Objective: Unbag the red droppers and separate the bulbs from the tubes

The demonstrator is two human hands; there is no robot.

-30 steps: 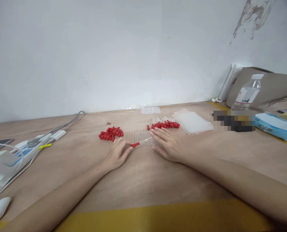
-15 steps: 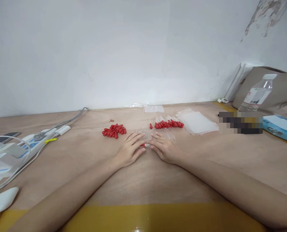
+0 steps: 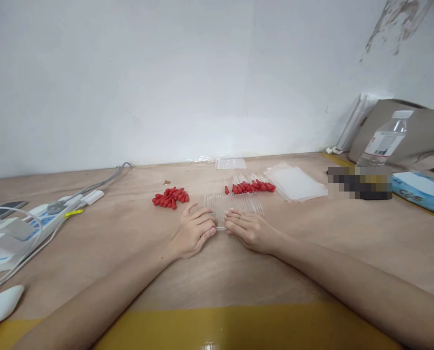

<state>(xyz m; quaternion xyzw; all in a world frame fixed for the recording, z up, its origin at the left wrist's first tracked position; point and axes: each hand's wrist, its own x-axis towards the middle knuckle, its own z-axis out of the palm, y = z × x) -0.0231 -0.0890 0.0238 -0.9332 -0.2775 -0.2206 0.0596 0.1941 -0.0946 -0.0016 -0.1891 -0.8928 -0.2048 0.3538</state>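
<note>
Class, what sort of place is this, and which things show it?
Probably a makeshift workbench against a wall: clear tubes laid in a row, a pile of red bulbs, and a power strip at left.

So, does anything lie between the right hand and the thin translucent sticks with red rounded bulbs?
Yes: the row of thin, straight, transparent tubes lies between the right hand and the red-bulbed sticks; the hand covers part of this row.

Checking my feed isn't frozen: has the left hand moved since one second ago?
Yes. The left hand has moved rightward, farther from the left pile of red bulbs.
</note>
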